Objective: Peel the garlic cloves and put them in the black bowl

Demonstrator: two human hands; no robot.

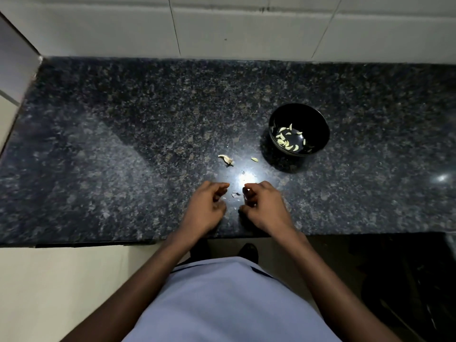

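Near the counter's front edge, the left hand (206,208) and right hand (262,206) hover side by side with fingers loosely curled; whether either pinches anything I cannot tell. Skin scraps (235,194) lie between them. Farther back lie an unpeeled clove (226,159) and a peeled clove (254,159), just left of the black bowl (318,124) holding peeled cloves (286,140).
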